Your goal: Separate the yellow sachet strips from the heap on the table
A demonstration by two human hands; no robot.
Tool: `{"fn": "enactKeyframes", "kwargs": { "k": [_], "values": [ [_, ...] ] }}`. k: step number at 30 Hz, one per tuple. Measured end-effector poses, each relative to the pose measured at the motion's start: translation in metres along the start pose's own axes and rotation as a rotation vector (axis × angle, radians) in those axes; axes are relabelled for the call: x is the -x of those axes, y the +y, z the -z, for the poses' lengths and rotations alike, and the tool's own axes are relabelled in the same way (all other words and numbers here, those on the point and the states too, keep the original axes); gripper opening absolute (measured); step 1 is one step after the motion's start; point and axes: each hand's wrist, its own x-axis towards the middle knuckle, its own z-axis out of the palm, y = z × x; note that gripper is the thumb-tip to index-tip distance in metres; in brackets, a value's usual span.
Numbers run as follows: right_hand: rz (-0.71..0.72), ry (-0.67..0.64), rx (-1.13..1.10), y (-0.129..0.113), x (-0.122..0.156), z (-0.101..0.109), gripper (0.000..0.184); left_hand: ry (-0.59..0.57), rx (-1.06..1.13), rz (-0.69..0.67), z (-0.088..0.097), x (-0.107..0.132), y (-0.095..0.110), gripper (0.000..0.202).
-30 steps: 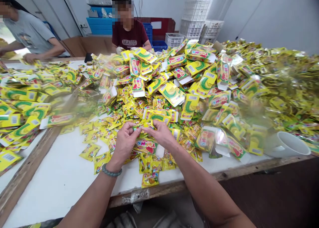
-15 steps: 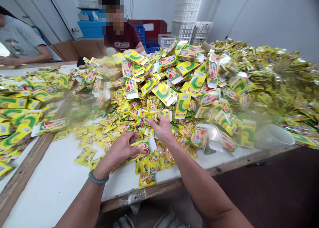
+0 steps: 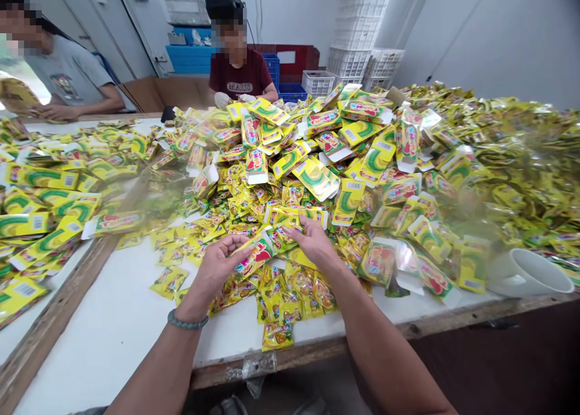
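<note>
Left fingers [image 3: 234, 241] pinch a candy box [image 3: 255, 258]; at its two o'clock end, right fingers [image 3: 310, 224] pinch a sachet [image 3: 281, 238].

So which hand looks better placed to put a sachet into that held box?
Probably the right hand, at one end of the box, apparently pinching a sachet; the left hand grips the other end.

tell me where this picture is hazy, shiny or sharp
Head view: haze partly veils the white cup and the far end of the wooden divider; head view: glints on the packet heap at right; head view: left hand and right hand fairly sharp.
</note>
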Motion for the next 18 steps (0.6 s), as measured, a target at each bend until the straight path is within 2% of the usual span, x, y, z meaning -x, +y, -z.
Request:
{"fn": "enactKeyframes", "kwargs": {
  "k": [6, 9, 14, 16, 18],
  "values": [
    [0.053, -0.118, 0.091, 0.004, 0.001, -0.003, 0.027, -0.087, 0.055, 0.069, -0.011, 0.006, 0.004, 0.040],
    [0.065, -0.092, 0.155, 0.004, 0.003, -0.008, 0.022, -0.054, 0.119, 0.107, -0.016, 0.007, 0.002, 0.041],
    [0.034, 0.056, 0.241, 0.001, 0.005, -0.013, 0.021, 0.018, 0.154, 0.088, -0.020, 0.007, -0.002, 0.039],
    [0.016, 0.049, 0.255, -0.001, 0.007, -0.015, 0.019, 0.011, 0.139, 0.082, -0.021, 0.007, -0.003, 0.038],
    [0.015, -0.020, 0.250, -0.003, 0.008, -0.016, 0.014, -0.001, 0.140, 0.100, -0.023, 0.006, -0.002, 0.039]
  ]
}}
